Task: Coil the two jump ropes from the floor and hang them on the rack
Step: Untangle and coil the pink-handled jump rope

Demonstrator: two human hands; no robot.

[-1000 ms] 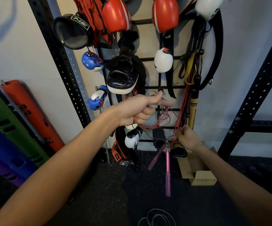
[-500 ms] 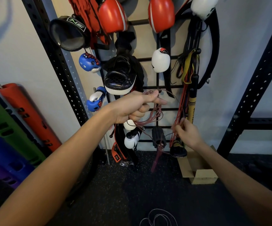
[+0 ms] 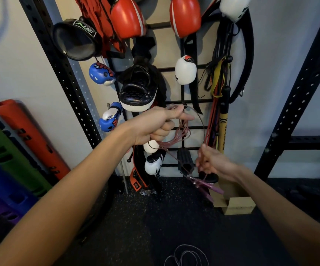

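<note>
Holding a bunch of pink loops, the left hand is shut tight on the pink jump rope, right up against a bar of the black rack on the wall. The loops hang down just under that hand. A thin line of the rope runs from the loops down to the right hand, which is lower and off to the side. The right hand's fingers look pinched on the thin rope, but it is blurry, so I cannot tell for sure. The pink handles dangle just below the right hand, above the floor. The two hands are apart.

A second jump rope, pale and thin, lies in loose loops on the floor, well below both hands, near the bottom edge. Boxing gloves and a black pad hang on the rack above the left hand. A cardboard box sits on the floor below the right hand.
</note>
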